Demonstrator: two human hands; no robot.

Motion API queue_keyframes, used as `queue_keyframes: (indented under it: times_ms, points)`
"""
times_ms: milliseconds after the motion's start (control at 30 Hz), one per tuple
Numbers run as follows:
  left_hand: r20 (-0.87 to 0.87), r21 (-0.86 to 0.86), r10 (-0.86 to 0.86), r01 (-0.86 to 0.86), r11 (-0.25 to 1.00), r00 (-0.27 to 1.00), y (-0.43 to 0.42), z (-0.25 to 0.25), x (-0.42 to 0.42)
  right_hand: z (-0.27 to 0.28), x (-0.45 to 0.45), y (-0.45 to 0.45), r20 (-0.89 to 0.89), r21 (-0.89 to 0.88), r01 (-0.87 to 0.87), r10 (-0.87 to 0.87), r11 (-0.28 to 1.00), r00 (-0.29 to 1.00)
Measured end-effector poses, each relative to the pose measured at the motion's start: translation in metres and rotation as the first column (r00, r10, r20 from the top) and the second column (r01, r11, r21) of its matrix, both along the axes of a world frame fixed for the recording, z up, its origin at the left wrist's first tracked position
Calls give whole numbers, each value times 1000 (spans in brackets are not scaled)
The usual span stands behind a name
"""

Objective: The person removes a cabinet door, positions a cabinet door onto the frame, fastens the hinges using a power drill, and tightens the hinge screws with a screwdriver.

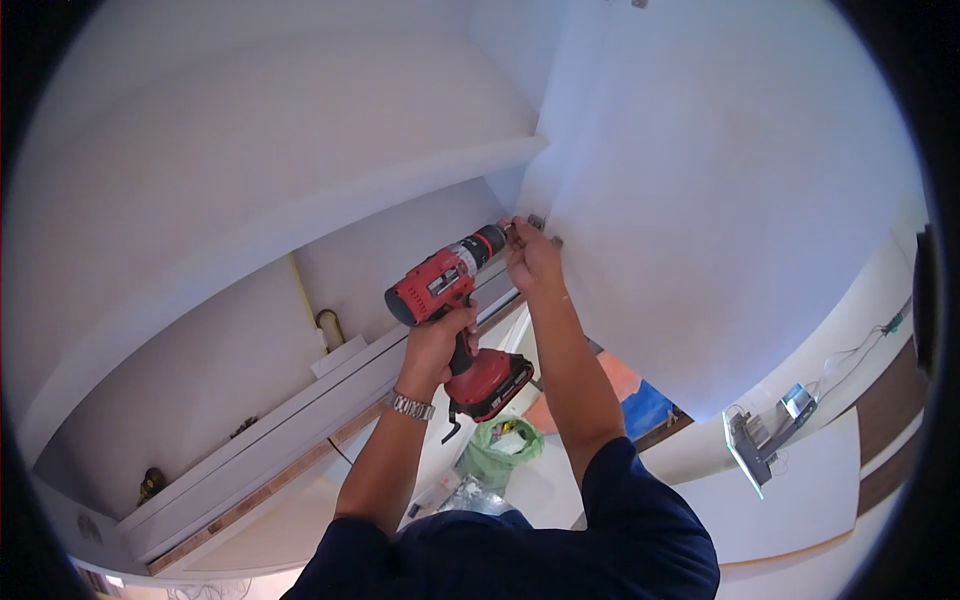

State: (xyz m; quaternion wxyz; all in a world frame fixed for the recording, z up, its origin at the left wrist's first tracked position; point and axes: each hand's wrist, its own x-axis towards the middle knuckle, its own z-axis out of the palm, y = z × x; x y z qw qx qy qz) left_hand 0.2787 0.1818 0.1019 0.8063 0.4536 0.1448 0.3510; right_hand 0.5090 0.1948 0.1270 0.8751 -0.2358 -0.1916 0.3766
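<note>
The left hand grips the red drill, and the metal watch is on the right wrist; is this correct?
Not fully: the head view shows the metal watch on the left wrist. The left hand does grip the red drill.

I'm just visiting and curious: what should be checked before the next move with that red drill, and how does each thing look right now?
1. Drill held firmly: ok, the left hand is wrapped around its handle.
2. Battery pack attached: ok, it sits at the handle's base, as far as this view shows.
3. Right hand clear of the drill's front end: not ok, its fingers are right at the tip.
4. Bit seated in a screw: cannot tell, the fingers hide that spot.
5. Wristwatch away from the chuck: ok, it is on the left wrist, behind the handle.
</note>
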Motion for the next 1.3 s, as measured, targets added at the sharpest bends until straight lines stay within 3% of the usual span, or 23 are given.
queue_keyframes:
  times_ms: [167, 567, 667, 900, 1100, 1200, 1300]
  points:
    - [30, 40, 29, -30, 999, 999, -8, 21, -8, 36, -24, -17, -49, -63, 5, -8, 998, 999]
    - [115, 158, 79, -97, 983, 990, -28, 84, -27, 133, -58, -46, 12, 95, -40, 39, 995, 999]
    - [144, 196, 101, -129, 972, 984, -26, 101, -29, 157, -63, -48, 58, 172, -134, 126, 976, 990]
    - [213, 239, 183, -233, 943, 960, -31, 140, -33, 203, -79, -32, 65, 372, -72, 52, 926, 997]
    - [278, 238, 136, -206, 949, 951, -18, 159, -38, 234, -98, -37, 187, 370, -86, 16, 925, 982]
    - [359, 264, -32, -68, 962, 933, -1, 172, -38, 246, -100, -34, 223, 406, -91, -2, 909, 975]
    - [321, 288, -74, -23, 957, 944, 7, 186, -45, 254, -94, -26, 271, 414, -140, 26, 899, 962]
